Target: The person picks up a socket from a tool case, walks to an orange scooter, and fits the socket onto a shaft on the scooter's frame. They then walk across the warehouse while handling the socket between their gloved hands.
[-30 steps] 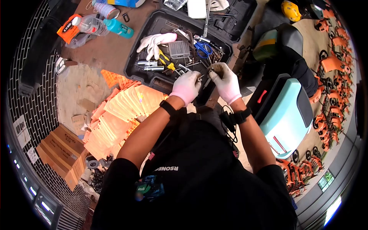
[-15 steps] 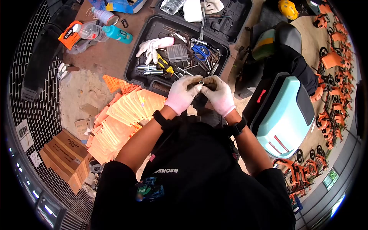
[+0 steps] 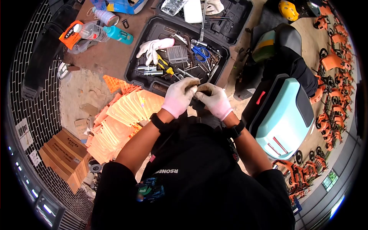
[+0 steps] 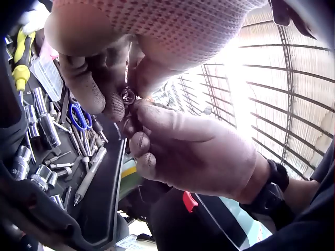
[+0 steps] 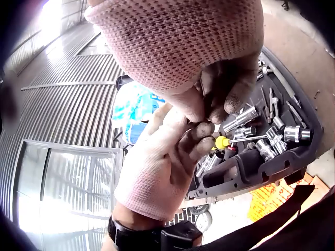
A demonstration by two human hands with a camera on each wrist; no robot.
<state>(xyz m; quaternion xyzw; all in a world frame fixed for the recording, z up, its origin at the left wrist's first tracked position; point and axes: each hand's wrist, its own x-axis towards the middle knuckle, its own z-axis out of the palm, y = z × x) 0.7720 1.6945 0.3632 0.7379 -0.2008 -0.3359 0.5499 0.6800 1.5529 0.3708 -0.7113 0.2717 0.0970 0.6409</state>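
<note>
Both hands wear whitish knit gloves and meet at the fingertips, in front of the black toolbox (image 3: pixel 142 81). My left hand (image 3: pixel 178 98) pinches a small round metal part (image 4: pixel 127 95) between thumb and fingers. The right hand (image 3: pixel 216 101) has its thumb and index finger pinched at the same part from the other side. Fingers hide most of it, and its exact kind cannot be told. In the toolbox lie a spare white glove (image 3: pixel 151 48), a clear plastic case (image 3: pixel 177 54), blue-handled scissors (image 3: pixel 196 49), a yellow-handled screwdriver (image 4: pixel 21 74) and several chrome sockets (image 4: pixel 48 130).
Bottles, including a teal one (image 3: pixel 118 35), stand on the brown table (image 3: pixel 99 57) at the left. Orange sheets (image 3: pixel 126 111) are stacked below it, near a cardboard box (image 3: pixel 65 157). A scooter with a mint-green panel (image 3: pixel 281 115) stands close on the right.
The hands were apart over the toolbox's front edge, then came together and toward the body. A small ring-shaped part that showed between the fingertips is now covered in the head view.
</note>
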